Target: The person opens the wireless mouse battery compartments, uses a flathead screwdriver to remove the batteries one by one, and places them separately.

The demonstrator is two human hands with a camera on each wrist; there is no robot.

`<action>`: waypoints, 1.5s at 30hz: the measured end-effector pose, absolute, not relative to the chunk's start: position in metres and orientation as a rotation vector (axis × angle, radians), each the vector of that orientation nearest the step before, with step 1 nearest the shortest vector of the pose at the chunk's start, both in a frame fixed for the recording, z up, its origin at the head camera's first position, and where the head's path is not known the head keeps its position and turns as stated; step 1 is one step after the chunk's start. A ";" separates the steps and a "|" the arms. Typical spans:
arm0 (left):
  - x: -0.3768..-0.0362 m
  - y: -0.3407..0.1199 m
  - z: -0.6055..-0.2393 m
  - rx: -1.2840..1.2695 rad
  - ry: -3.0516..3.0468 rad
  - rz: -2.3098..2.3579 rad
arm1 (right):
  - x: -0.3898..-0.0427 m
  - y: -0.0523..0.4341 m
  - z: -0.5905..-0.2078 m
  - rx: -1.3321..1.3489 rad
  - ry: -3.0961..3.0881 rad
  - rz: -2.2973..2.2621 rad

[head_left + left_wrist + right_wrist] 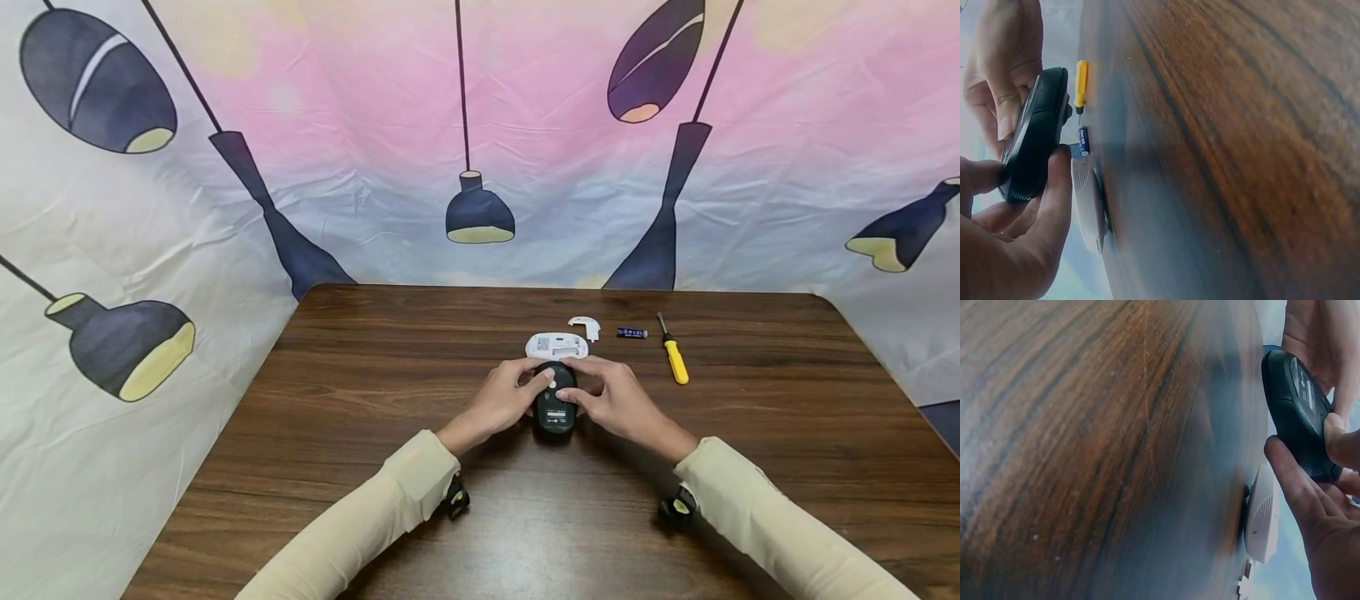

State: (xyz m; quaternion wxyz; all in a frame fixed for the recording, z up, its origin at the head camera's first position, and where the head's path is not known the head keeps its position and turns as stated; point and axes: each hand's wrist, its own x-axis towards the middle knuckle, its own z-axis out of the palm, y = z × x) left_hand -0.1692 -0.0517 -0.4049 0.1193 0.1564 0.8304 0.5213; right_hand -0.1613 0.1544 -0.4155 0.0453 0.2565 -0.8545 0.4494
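A black computer mouse (556, 408) is held bottom side up above the table, its label facing the head camera. My left hand (501, 397) grips its left side, thumb on the underside near the far end. On the other side my right hand (622, 404) holds it too, its thumb on the underside and fingers beneath. Both wrist views show the black mouse (1038, 134) (1294, 415) raised off the wood between the hands. Just beyond lies a white mouse (557, 345), upside down with its battery slot exposed. Its white cover (588, 327) rests separately behind it.
To the right of the white mouse lie a dark blue battery (632, 332) and a screwdriver (675, 358) with a yellow handle. The brown wooden table (360, 375) ends at a hanging cloth (390, 217) printed with lamps.
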 end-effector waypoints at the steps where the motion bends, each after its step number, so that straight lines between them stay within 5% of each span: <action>1: -0.169 -0.052 -0.405 0.460 2.423 1.521 | -0.161 0.154 -0.415 0.781 -2.609 1.378; 45: -0.170 -0.058 -0.409 0.257 2.031 1.626 | -0.176 0.158 -0.404 0.654 -2.731 1.314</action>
